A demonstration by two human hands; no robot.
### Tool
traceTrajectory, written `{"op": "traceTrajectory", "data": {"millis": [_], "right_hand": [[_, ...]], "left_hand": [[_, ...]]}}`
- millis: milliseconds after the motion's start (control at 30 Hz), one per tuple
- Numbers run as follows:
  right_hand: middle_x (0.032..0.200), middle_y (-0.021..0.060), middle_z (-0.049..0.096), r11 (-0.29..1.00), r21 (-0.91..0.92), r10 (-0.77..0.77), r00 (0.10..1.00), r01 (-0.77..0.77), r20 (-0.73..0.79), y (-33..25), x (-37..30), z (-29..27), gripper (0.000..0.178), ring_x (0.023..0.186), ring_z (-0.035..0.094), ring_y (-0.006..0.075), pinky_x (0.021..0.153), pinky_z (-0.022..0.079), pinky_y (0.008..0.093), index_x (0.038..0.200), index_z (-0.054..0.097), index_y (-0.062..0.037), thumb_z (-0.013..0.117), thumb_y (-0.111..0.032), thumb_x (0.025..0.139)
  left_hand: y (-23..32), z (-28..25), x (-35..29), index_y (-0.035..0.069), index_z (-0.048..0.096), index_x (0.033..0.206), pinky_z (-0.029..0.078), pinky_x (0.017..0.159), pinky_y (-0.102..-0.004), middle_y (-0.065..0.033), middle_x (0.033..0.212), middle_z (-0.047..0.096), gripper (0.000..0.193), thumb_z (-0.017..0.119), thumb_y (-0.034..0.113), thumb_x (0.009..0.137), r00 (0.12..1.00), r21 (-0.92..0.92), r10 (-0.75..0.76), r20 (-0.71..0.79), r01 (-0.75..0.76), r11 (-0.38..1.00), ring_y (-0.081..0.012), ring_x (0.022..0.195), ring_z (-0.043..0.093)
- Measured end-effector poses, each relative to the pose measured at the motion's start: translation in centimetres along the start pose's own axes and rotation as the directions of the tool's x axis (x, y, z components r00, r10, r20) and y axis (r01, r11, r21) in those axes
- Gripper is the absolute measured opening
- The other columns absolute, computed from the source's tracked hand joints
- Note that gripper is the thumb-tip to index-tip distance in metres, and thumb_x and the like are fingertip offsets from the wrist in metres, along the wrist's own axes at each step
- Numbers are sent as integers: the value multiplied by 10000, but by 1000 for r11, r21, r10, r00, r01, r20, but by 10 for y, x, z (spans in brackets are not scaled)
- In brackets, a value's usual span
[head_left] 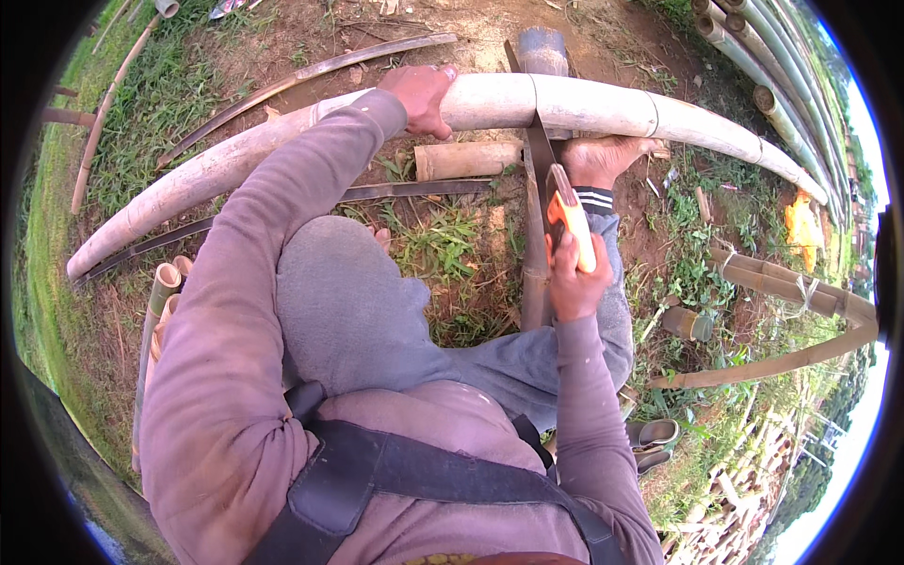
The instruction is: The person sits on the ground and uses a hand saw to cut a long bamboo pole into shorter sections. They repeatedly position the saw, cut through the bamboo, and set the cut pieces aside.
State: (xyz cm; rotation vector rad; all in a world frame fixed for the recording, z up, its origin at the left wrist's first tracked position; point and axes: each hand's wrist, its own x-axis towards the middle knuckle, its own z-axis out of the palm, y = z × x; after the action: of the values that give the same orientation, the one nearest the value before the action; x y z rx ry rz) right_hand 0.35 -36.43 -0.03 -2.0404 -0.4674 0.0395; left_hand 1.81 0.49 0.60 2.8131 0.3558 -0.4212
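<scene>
A long, pale bamboo pole (603, 105) lies crosswise in front of me, curved by the lens. My left hand (419, 99) is closed over its top, left of the middle. In my right hand (576, 282) is the orange handle of a handsaw (572, 221), the fingers wrapped round it. The saw's dark blade points away from me and its far end meets the pole's near side, beside a dark ring around the pole. How deep the blade sits cannot be made out. My bare foot (603, 160) rests against the pole, just right of the blade.
A short bamboo piece (468, 160) and split strips (311, 73) lie around the pole. Under it a thicker bamboo length (543, 52) points away. Long poles (777, 71) are stacked at far right; tied bamboo (791, 282) stands nearer. Cut tubes (165, 282) stand at left.
</scene>
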Motion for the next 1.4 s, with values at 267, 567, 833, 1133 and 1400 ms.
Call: {"op": "traceTrajectory", "data": {"millis": [267,567,833,1133,1400], "right_hand": [[764,29,657,990,95,96,994,-101,61,-3,-38,-27,206,705,624,81,644,535,266,999,657,31,686,-160,1069],[767,-6,646,969,237,85,996,-73,-40,12,55,48,196,679,533,49,609,464,255,945,646,5,747,-136,1035],[666,12,615,988,154,25,1000,-24,-3,16,-87,-39,276,510,553,57,471,437,224,996,635,-1,703,-258,1073],[783,0,650,944,311,117,993,-114,8,30,36,42,190,707,541,37,630,471,256,962,669,-6,768,-156,1022],[706,-42,596,969,246,-5,999,16,-48,37,29,58,166,533,522,33,470,411,232,984,653,-44,716,-173,1066]], "left_hand": [[-17,4,-8,55,475,1568,594,989,-520,-243,1247,741,1061,904,484,699,998,-35,-50,-37,49,998,-431,1153,729],[1,9,11,62,478,1570,593,963,-536,-242,1205,750,1062,908,477,693,999,-30,16,-37,-17,999,-426,1135,736],[-16,5,1,61,485,1558,591,971,-529,-225,1231,749,1068,903,514,686,1000,-57,-29,6,30,998,-412,1148,733],[-5,6,0,113,432,1611,578,1038,-496,-213,1344,711,1102,903,536,709,999,-23,-18,-26,17,1000,-407,1232,700],[-4,17,-9,200,298,1695,513,1160,-495,-170,1579,548,1169,865,645,775,989,77,61,-133,-51,996,-381,1408,587]]}}
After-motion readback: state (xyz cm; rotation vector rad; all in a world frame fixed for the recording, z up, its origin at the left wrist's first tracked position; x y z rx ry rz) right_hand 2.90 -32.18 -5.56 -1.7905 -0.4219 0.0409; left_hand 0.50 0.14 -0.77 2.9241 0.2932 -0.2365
